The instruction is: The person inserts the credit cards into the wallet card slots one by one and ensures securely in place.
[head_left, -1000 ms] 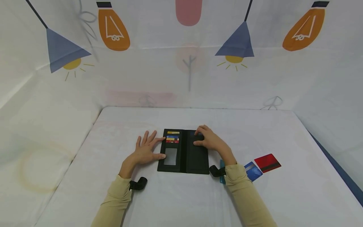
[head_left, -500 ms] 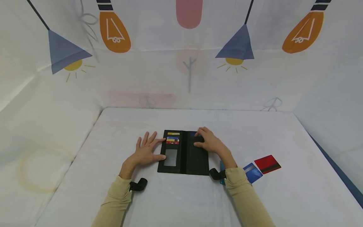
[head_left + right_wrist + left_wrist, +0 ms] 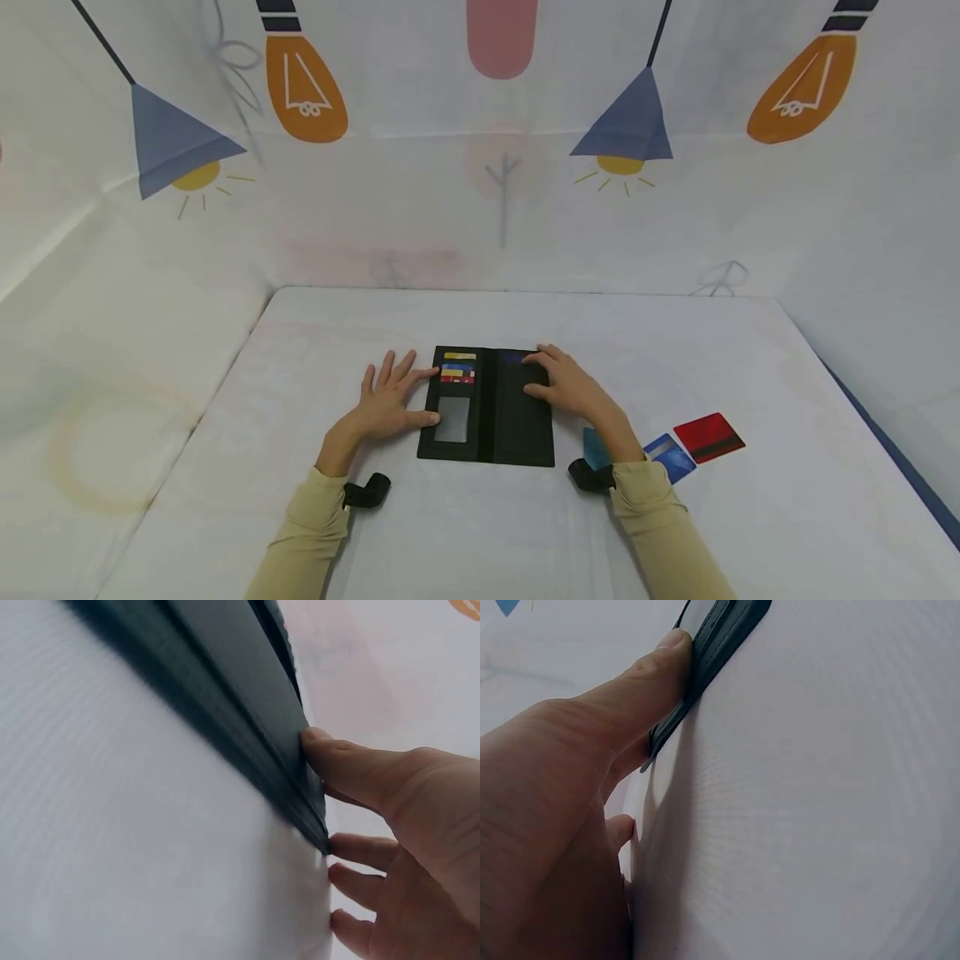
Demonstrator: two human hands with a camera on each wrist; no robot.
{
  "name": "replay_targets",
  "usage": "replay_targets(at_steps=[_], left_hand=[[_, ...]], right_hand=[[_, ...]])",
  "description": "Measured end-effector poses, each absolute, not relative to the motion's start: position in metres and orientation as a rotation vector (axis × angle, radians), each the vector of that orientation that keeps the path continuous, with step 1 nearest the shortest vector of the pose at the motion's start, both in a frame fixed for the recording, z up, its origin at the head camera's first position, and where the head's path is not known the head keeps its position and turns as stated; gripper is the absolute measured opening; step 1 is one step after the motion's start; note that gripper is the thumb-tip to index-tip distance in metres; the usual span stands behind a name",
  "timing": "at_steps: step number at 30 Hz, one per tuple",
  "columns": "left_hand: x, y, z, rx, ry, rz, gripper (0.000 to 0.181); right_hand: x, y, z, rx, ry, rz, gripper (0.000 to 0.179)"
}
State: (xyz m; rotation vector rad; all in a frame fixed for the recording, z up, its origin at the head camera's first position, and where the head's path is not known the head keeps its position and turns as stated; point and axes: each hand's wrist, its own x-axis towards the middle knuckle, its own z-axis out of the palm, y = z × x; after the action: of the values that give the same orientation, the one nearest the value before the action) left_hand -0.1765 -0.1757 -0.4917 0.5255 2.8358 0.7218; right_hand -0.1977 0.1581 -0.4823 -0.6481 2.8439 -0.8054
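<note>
A black bifold card wallet [image 3: 522, 425] lies open flat on the white table, several cards showing in the slots of its left half. At the top of the right half a dark blue strip [image 3: 512, 357] shows, partly hidden by fingers. My left hand [image 3: 384, 407] is spread at the left edge, thumb and index finger resting on it. In the left wrist view its thumb [image 3: 676, 646] presses the border. My right hand [image 3: 573, 385] reaches over the wallet's right edge, thumb and fingertips touching that half. In the right wrist view its thumb [image 3: 322, 746] lies on the surface, other fingers beside the edge.
Right of the wallet lie a red card [image 3: 708, 437] with a dark stripe, a blue card [image 3: 671, 458] partly under the right sleeve, and a teal card [image 3: 596, 448] partly hidden by the right wrist. White printed fabric walls [image 3: 420, 192] stand behind and beside the table.
My right hand has shifted slightly right on the wallet, uncovering more of the dark blue strip and the teal card. The left hand stays in place. The head view has tilted slightly up.
</note>
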Motion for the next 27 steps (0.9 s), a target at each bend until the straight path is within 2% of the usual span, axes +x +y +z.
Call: replay_targets(at_steps=[12, 27], left_hand=[[-0.175, -0.178, -0.491, 0.538, 2.834, 0.725, 0.079], [-0.177, -0.177, -0.494, 0.542, 2.832, 0.738, 0.078]], right_hand=[[-0.173, 0.188, -0.473, -0.487, 2.829, -0.811, 0.07], [-0.127, 0.228, -0.471, -0.52, 2.777, -0.661, 0.071]])
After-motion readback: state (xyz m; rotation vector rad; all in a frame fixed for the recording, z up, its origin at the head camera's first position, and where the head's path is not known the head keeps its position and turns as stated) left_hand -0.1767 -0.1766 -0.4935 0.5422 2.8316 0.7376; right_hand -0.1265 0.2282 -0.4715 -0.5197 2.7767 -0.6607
